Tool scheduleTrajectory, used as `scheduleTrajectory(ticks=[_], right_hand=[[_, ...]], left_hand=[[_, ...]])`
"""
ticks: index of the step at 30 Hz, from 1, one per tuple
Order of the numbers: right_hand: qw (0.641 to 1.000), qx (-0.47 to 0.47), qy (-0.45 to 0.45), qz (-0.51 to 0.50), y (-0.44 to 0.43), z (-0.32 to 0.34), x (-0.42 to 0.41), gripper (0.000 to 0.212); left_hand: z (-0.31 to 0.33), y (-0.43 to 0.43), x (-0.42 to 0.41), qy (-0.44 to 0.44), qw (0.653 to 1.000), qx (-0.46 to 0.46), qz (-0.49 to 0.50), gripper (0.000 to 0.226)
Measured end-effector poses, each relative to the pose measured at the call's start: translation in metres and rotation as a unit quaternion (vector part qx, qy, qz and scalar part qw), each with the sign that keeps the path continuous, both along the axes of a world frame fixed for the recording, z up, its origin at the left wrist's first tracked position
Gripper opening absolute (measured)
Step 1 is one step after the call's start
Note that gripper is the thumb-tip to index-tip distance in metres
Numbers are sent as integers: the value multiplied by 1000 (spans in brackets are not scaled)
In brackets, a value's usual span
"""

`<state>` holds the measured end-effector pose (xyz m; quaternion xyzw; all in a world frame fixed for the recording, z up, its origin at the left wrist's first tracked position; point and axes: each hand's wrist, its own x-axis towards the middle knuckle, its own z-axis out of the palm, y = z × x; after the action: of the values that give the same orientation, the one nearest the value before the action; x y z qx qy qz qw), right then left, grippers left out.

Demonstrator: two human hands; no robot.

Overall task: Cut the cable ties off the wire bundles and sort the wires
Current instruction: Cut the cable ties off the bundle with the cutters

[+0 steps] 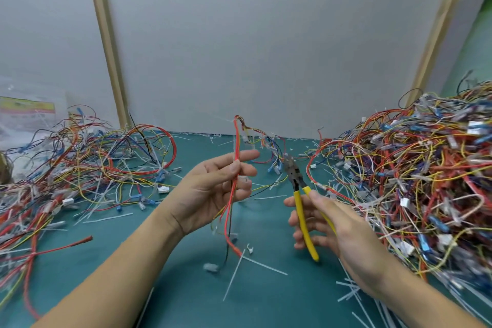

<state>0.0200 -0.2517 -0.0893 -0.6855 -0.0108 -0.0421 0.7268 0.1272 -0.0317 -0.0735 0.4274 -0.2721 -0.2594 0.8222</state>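
Bare forearms, two, enter from the lower edge.

Left hand (pixel 213 189): grip pinched, thumb against fingers, on a thin bundle of red and orange wires (pixel 234 194). The bundle is held upright above the counter. Its top bends over toward the far side and its lower end hangs to the surface, with a black strand among it.

Right hand (pixel 335 224): grip curled round the yellow handles of a pair of cutting pliers (pixel 300 205). The dark metal head points up and away, just right of the bundle and apart from it. The handles sit a little spread; whether the cutting edges meet is hard to tell through the blur.

Teal counter (pixel 186 274): strewn with white cut cable ties (pixel 266 265), several lying between and below the hands.

Loose heap of multicoloured wires (pixel 87 157): left side, spread low.

Dense heap of multicoloured wires (pixel 426 181): right side, piled higher, with white and blue connectors.

Clear plastic bag with a yellow and red label (pixel 26 112): far left, behind the loose heap.

Grey wall panels (pixel 266 34), edged with tan wooden strips (pixel 106 34): behind the counter.
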Motion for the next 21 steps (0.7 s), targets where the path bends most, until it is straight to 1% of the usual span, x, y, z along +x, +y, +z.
scheduleTrajectory(ticks=[2, 4, 5, 7, 9, 11, 13, 16, 17, 19, 21], right_hand=[[1000, -8, -4, -2, 0, -1, -1, 50], [999, -30, -12, -8, 1, -1, -1, 50], [998, -52, -17, -12, 1, 0, -2, 50], [994, -100, -29, -14, 3, 0, -2, 49], [992, -123, -37, -9, 5, -2, -3, 47], [990, -130, -55, -4, 7, -4, -5, 42], [986, -138, -91, -19, 8, -4, -5, 33], [980, -116, -139, -80, 5, -4, -2, 17], [977, -110, -154, -98, 2, -4, 0, 15], [970, -122, -179, -108, -2, -4, 2, 22], [966, -152, -180, -102, -4, -6, 4, 30]], left_hand=[[-3, -5, 1, 2, 995, 58, 77, 21], [-8, -9, 3, 5, 986, 102, 135, 19], [-10, -10, 4, -2, 980, 118, 160, 21], [-13, -11, 5, -30, 966, 151, 206, 26], [-15, -13, 2, -66, 954, 177, 232, 19], [-15, -16, -2, -88, 950, 189, 233, 13], [-14, -21, -8, -97, 951, 194, 222, 15], [-13, -30, -20, -116, 954, 204, 187, 18], [-13, -33, -24, -124, 954, 210, 172, 18], [-14, -39, -31, -140, 954, 221, 144, 16], [-15, -44, -36, -154, 952, 233, 127, 12]])
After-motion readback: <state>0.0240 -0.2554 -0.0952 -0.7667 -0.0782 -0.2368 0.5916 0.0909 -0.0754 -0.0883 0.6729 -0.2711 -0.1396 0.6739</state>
